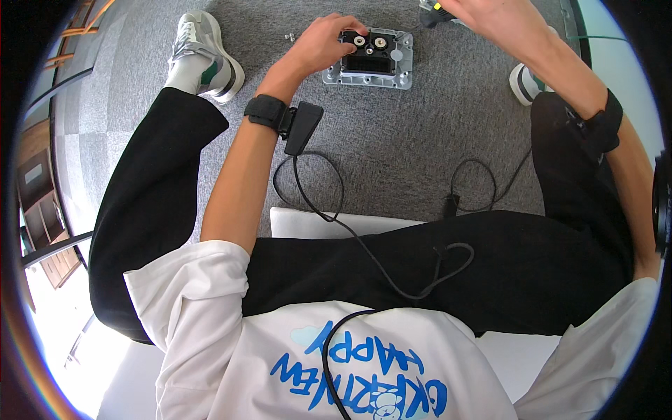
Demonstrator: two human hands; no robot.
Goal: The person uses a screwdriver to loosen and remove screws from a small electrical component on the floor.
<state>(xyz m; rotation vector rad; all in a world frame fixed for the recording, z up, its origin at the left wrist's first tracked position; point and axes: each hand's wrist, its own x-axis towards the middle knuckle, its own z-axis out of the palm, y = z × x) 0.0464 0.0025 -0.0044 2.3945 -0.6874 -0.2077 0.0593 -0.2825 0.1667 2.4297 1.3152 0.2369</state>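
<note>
On the grey carpet lies a grey metal housing (pixel 404 73) with screw bosses along its rim. Set in it is a black block (pixel 369 64) with two round, pale-centred fittings on top. My left hand (pixel 323 43) comes over the housing from the left, its thumb and fingers closed on the block's left part. At the top edge, right of the housing, my right hand (pixel 483 15) holds a black-and-yellow tool (pixel 435 15). The tool's exact kind is not clear. Part of that hand is cut off by the picture's edge.
Small metal pieces (pixel 290 37), possibly screws, lie left of my left hand. Black cables (pixel 336 183) loop over the carpet and my lap, one running to the device (pixel 304 127) on my left wrist. My shoes (pixel 203 52) flank the work area. Shelving (pixel 42 203) stands far left.
</note>
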